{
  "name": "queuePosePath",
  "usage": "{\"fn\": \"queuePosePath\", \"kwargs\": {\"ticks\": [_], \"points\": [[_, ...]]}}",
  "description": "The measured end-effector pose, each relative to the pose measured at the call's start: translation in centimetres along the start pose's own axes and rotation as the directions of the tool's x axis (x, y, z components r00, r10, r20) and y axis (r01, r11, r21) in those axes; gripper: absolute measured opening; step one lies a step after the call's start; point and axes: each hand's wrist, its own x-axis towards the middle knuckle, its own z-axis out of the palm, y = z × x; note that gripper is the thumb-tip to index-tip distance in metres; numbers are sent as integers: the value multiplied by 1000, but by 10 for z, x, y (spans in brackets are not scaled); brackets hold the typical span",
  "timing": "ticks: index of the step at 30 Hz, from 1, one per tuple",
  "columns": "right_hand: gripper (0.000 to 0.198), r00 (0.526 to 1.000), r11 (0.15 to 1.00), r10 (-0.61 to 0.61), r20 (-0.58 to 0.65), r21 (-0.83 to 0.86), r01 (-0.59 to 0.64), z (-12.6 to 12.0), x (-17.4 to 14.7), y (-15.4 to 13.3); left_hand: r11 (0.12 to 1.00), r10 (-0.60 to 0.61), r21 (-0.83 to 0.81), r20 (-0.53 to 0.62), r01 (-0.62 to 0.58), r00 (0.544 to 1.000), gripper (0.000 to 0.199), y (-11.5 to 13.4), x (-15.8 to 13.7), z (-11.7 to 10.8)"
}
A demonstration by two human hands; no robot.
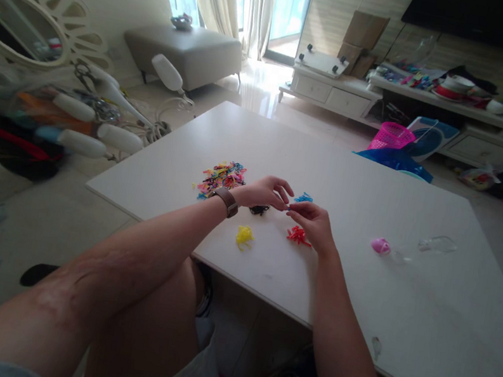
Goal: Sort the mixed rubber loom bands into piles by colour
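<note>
My left hand [270,193], with a brown-strapped watch on its wrist, meets my right hand [316,223] at the fingertips above the white table [394,199]. Both hands pinch at a tiny dark-bluish piece between them, too small to name. Around them lie little heaps of what look like rubber bands: a blue heap [304,197] behind the fingers, a red heap [298,235] under my right hand, and a black heap [258,209] partly covered by my left hand. Nearer me is a yellow heap [244,237]. A larger mixed-colour pile [223,178] sits beyond my left wrist.
On the table's right side are a pink object [381,246] and a clear plastic piece [437,244]. A small clear item [376,348] lies near the front edge. White lamp-like arms [119,139] reach close to the left edge. Behind stands a pink basket [391,136].
</note>
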Motion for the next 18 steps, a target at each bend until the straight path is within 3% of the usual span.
{"fn": "queuePosePath", "kwargs": {"ticks": [3,6,9,11,13,18], "points": [[27,999,1000,-8,-40,-29,7,0,2,3,1000,-13,10,-14,13,1000,37,0,1,1],[27,975,992,-64,-214,-124,38,-8,5,6,1000,3,-21,-62,-5,998,33,2,4,-5],[28,885,969,-136,-446,-244,26,-23,9,11,996,16,-85,-179,-31,984,26,7,3,-19],[26,824,943,-169,-541,-332,-24,-32,11,15,995,10,-93,-310,-40,951,21,12,1,-30],[25,802,912,-195,-565,-405,-63,-37,12,19,997,2,-73,-420,-36,907,18,15,-3,-41],[22,830,882,-174,-530,-459,-108,-36,13,27,998,-42,-62,-577,7,816,12,15,-13,-57]]}}
